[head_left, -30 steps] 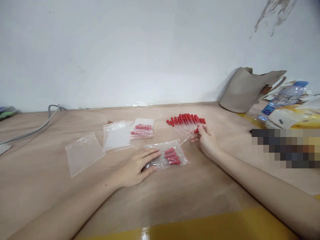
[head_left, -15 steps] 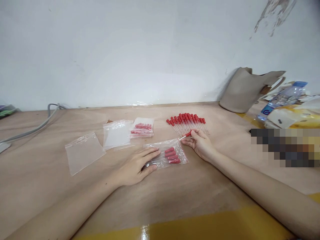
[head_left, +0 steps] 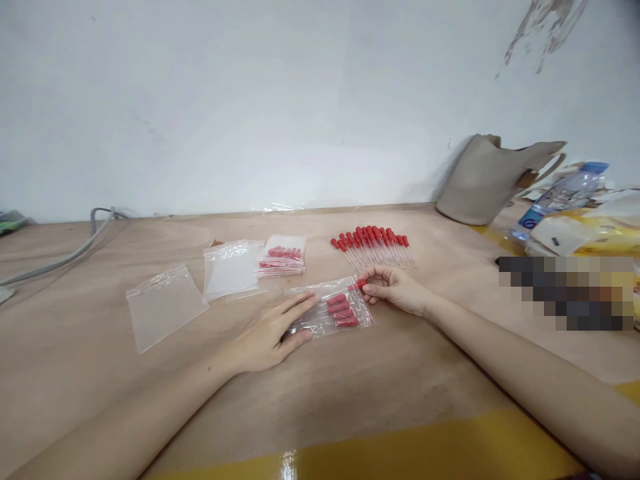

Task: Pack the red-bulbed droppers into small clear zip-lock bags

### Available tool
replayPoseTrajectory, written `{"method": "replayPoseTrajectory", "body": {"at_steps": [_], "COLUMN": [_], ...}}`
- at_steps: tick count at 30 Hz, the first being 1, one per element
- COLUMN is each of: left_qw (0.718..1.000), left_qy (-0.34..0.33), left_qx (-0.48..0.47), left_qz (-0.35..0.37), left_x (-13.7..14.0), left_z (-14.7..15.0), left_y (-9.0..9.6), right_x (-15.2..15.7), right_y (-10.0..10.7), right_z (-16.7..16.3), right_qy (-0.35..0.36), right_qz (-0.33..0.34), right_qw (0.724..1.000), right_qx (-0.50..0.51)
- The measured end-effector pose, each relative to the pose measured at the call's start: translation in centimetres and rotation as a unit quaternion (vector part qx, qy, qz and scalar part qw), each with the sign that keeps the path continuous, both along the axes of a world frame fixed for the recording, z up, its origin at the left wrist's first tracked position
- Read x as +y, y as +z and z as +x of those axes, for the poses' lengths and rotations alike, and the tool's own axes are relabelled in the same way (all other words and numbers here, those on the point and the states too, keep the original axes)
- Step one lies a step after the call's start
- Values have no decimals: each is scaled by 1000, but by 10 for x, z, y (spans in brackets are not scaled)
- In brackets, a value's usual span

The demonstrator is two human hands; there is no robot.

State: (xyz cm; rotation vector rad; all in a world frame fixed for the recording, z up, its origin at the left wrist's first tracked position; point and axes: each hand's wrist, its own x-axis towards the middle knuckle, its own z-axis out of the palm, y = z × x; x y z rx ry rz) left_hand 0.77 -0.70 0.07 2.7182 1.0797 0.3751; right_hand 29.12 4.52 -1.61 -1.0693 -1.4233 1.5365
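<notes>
My left hand (head_left: 275, 330) lies flat with its fingers apart on the left end of a clear zip bag (head_left: 320, 323). Inside that bag are several droppers with red rubber bulbs (head_left: 340, 308), lying side by side. At the bag's right end, my right hand (head_left: 393, 290) pinches the red bulb of another dropper (head_left: 359, 285). Its glass tube lies within the bag's mouth, pointing left. Beyond my right hand, many loose droppers (head_left: 370, 243) are fanned out on the table, red bulbs toward the wall.
A stack of filled bags (head_left: 281, 257) stands behind the working bag. Flat bags (head_left: 230, 270) and a single bag (head_left: 165, 307) lie to the left. A grey cable (head_left: 75, 250) runs at far left. At right are a beige pitcher-like container (head_left: 487, 180) and a plastic bottle (head_left: 560, 200).
My right hand has brought the dropper leftward and down, and its tube has slid into the bag's mouth. My left hand stays on the bag.
</notes>
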Motion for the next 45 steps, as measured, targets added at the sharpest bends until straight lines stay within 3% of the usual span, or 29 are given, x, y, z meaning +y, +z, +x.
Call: {"method": "replayPoseTrajectory", "body": {"at_steps": [5, 13, 19, 23, 27, 29, 31, 34, 39, 45], "left_qw": [1000, 1000, 1000, 1000, 999, 999, 999, 999, 999, 997], "left_qy": [-3, 4, 3, 6, 0, -2, 1, 7, 2, -6], "left_qx": [-3, -1, -6, -20, -36, -36, -34, -30, -35, -66], "left_qz": [3, -2, -6, -10, -10, -8, -9, -13, -14, 32], "left_x": [0, 0, 0, 0, 0, 0, 0, 0, 0, -2], "left_z": [0, 1, 1, 1, 1, 1, 1, 1, 1, 1], "left_y": [0, 0, 0, -2, -2, -2, -2, -1, 0, -3], "right_x": [-1, -5, 2, 2, -2, -4, -5, -7, -14, -14], "right_y": [-1, 5, -13, -17, -8, -2, 4, 12, 16, 21], "right_z": [-10, -32, -33, -30, -28, -26, -24, -24, -33, -25], "right_qy": [1, -97, -118, -72, 4, 11, -30, -87, 49, 68], "right_qz": [28, 43, 149, 231, 300, 249, 151, 30, -29, -88], "right_qw": [998, 992, 976, 957, 932, 951, 976, 986, 995, 994], "right_qx": [-55, -66, -103, -159, -202, -185, -156, -137, -76, 5]}}
